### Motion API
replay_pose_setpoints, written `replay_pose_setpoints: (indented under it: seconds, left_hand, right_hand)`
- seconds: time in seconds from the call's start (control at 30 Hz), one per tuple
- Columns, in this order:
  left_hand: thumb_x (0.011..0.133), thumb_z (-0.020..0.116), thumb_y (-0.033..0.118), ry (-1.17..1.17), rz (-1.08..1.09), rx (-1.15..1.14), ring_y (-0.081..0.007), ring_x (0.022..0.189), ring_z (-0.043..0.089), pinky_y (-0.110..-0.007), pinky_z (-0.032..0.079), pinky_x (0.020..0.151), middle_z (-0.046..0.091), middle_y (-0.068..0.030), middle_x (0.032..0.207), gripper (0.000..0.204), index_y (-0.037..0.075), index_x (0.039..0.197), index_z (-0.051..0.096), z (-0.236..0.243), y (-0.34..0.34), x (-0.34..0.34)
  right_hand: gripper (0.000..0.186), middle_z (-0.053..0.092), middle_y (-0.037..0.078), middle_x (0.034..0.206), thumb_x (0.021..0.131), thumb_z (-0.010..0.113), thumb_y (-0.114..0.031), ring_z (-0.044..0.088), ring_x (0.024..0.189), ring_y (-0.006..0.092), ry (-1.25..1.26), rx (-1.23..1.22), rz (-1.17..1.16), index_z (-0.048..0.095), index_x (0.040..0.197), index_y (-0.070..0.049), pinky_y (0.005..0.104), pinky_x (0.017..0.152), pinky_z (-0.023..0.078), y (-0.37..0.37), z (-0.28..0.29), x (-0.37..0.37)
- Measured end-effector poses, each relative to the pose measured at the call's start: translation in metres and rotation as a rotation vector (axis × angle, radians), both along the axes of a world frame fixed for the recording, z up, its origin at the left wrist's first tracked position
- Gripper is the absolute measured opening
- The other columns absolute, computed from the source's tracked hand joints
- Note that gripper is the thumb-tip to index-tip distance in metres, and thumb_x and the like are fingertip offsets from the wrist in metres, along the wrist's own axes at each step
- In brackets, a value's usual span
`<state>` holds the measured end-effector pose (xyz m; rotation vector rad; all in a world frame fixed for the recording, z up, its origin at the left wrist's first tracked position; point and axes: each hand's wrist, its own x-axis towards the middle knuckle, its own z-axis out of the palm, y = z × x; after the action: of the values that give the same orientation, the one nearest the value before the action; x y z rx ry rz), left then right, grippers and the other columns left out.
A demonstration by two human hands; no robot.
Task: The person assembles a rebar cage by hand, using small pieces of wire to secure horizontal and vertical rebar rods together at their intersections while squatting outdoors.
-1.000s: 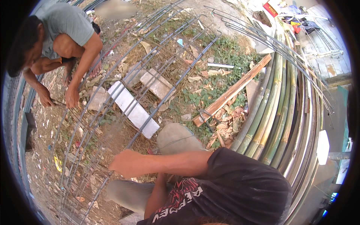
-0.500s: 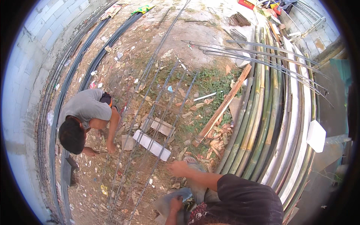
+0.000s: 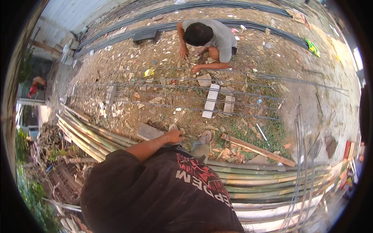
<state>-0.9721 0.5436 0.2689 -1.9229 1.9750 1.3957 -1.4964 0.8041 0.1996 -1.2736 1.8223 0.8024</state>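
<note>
My left hand (image 3: 175, 136) is closed near my knee, its fingers curled; whether anything is in them is hidden. The left arm reaches across from the lower left. No part of my right hand shows. Beyond my sandalled foot (image 3: 206, 136), long thin steel bars (image 3: 171, 92) run side by side across the ground. They pass over a white block (image 3: 211, 101) and a grey-tan block (image 3: 229, 104). My left hand is apart from the bars. On their far side a co-worker in a grey shirt (image 3: 223, 37) crouches, both hands low near the farthest bar.
Bundles of dark steel bars (image 3: 167, 26) lie at the back. Bamboo poles (image 3: 264, 180) are stacked close on my right, more poles (image 3: 83, 134) on my left. A wooden plank (image 3: 258, 149) and loose bent rods (image 3: 303, 163) lie to the right. Dry leaves and litter cover the ground.
My view has swung round to the left, so the bars now run crosswise. My right hand has gone out of view. The co-worker remains crouched by the bars.
</note>
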Motion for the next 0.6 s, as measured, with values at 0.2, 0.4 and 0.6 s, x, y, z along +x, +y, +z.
replay_pose_setpoints:
  seconds: [0.2, 0.4, 0.6]
  left_hand:
    - [0.085, 0.059, 0.036, -0.046, 0.372, 0.02, -0.0382, 0.099, 0.064, -0.045, 0.049, 0.09, 0.068, -0.0213, 0.102, 0.037, 0.006, 0.102, 0.071, 0.038, 0.016, 0.008]
    - [0.081, 0.061, 0.031, -0.075, 0.864, -0.088, -0.0389, 0.098, 0.064, -0.044, 0.05, 0.088, 0.068, -0.0233, 0.102, 0.036, 0.003, 0.101, 0.071, 0.037, 0.081, 0.056]
    - [0.081, 0.064, 0.032, 0.078, 1.38, -0.065, -0.035, 0.095, 0.067, -0.04, 0.051, 0.086, 0.069, -0.0223, 0.1, 0.039, 0.001, 0.104, 0.072, 0.047, 0.087, 0.098]
  right_hand:
    - [0.03, 0.056, 0.006, 0.067, 0.091, 0.055, -0.018, 0.049, 0.059, 0.015, -0.368, -0.28, -0.372, 0.065, 0.117, -0.006, 0.0319, 0.05, 0.038, -0.162, -0.009, 0.006]
    - [0.03, 0.048, 0.0, 0.058, 0.098, 0.049, -0.015, 0.035, 0.042, 0.0069, -0.736, -0.423, -0.75, 0.062, 0.123, -0.004, 0.0255, 0.038, 0.027, -0.341, 0.058, 0.074]
    - [0.028, 0.048, -0.001, 0.058, 0.097, 0.049, -0.016, 0.041, 0.043, 0.0086, -0.663, -0.437, -0.637, 0.064, 0.118, -0.006, 0.0258, 0.037, 0.03, -0.432, 0.098, 0.126]
